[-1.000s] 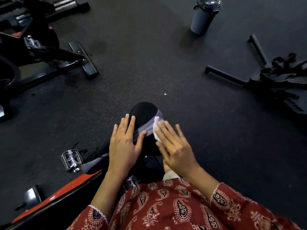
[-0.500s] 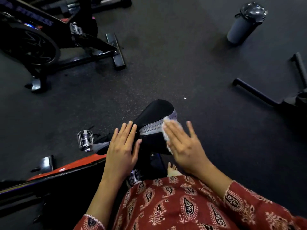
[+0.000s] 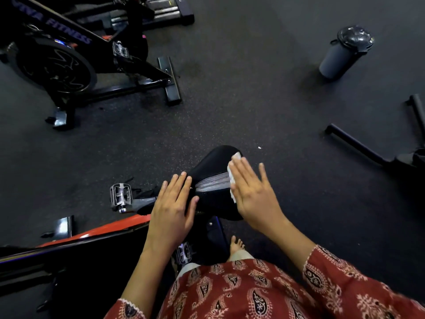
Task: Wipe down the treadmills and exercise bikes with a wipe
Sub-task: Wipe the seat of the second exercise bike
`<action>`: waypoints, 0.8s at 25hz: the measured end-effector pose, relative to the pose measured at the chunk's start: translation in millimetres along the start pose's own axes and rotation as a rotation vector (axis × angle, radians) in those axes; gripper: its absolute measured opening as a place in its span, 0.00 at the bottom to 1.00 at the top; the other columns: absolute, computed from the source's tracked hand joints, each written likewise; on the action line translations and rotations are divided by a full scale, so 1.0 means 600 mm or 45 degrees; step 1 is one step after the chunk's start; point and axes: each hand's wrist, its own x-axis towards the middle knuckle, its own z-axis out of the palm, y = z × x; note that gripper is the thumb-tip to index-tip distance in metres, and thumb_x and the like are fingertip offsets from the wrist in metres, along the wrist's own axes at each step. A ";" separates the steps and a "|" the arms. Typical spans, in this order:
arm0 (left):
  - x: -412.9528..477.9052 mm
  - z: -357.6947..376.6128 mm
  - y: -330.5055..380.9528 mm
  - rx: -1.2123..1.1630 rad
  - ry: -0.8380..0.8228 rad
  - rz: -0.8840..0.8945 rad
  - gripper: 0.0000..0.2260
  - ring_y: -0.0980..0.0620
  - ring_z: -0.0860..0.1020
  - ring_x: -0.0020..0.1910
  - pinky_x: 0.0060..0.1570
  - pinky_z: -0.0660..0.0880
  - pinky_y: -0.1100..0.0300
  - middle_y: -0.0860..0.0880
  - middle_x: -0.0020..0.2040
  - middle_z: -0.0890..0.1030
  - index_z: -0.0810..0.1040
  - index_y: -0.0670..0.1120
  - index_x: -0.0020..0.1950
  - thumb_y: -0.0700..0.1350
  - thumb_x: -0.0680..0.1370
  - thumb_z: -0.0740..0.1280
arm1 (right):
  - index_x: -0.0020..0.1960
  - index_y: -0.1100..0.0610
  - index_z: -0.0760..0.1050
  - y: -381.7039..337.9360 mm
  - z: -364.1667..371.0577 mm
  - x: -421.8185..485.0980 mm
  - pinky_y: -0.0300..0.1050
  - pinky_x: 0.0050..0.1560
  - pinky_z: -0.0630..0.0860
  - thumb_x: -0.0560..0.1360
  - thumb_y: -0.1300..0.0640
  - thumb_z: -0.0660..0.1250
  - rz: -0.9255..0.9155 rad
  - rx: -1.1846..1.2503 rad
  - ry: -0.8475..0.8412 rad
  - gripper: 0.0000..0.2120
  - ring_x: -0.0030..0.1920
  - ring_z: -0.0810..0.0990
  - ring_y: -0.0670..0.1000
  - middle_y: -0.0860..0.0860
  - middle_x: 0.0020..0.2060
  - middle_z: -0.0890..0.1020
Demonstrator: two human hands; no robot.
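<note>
Centre of view: black padded bike saddle with a grey band (image 3: pixel 213 166), nose pointing away. On saddle's right flank: crumpled white wipe (image 3: pixel 236 155), pressed flat under right hand (image 3: pixel 255 194); fingers straight and spread, grip released, nothing curled round the wipe. On saddle's left flank: left hand (image 3: pixel 172 208), palm down, fingers straight and close together, grip likewise released, holding nothing. Left of saddle and lower: silver metal pedal (image 3: pixel 120 195), then red-and-black bike frame (image 3: pixel 103 229). Near side of saddle: bare foot (image 3: pixel 236 244) on dark speckled rubber floor (image 3: pixel 230 100). Far left beyond saddle: second black exercise bike with flywheel (image 3: pixel 69 61), upright. Far right beyond saddle: grey cylindrical bin with black liner (image 3: pixel 342 54). Right of saddle, well apart: black tubular floor bar (image 3: pixel 354 143).
</note>
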 end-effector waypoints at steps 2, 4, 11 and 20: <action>0.001 -0.001 0.003 -0.002 -0.001 -0.003 0.22 0.39 0.73 0.65 0.68 0.59 0.51 0.38 0.66 0.75 0.74 0.36 0.65 0.49 0.79 0.57 | 0.71 0.67 0.66 -0.013 0.003 0.045 0.61 0.71 0.54 0.81 0.54 0.47 0.191 -0.032 0.005 0.25 0.73 0.63 0.60 0.62 0.71 0.67; 0.002 -0.003 0.002 0.006 -0.006 -0.005 0.22 0.39 0.74 0.64 0.68 0.59 0.51 0.38 0.65 0.75 0.75 0.36 0.65 0.49 0.78 0.57 | 0.71 0.70 0.63 -0.050 0.010 0.093 0.58 0.73 0.50 0.81 0.56 0.47 0.202 0.006 -0.170 0.25 0.74 0.59 0.63 0.65 0.72 0.65; -0.002 -0.005 -0.006 -0.015 -0.040 0.000 0.26 0.41 0.73 0.65 0.68 0.60 0.52 0.39 0.67 0.74 0.74 0.37 0.66 0.54 0.83 0.48 | 0.69 0.61 0.71 -0.023 -0.007 0.021 0.54 0.69 0.63 0.79 0.55 0.52 -0.303 0.089 -0.135 0.23 0.70 0.70 0.55 0.56 0.69 0.72; -0.001 -0.002 0.004 -0.025 -0.016 -0.052 0.22 0.40 0.74 0.64 0.68 0.60 0.51 0.39 0.66 0.75 0.75 0.36 0.65 0.49 0.77 0.57 | 0.66 0.69 0.69 -0.086 0.020 0.126 0.57 0.73 0.54 0.75 0.51 0.37 -0.107 0.118 -0.380 0.34 0.70 0.65 0.64 0.65 0.65 0.72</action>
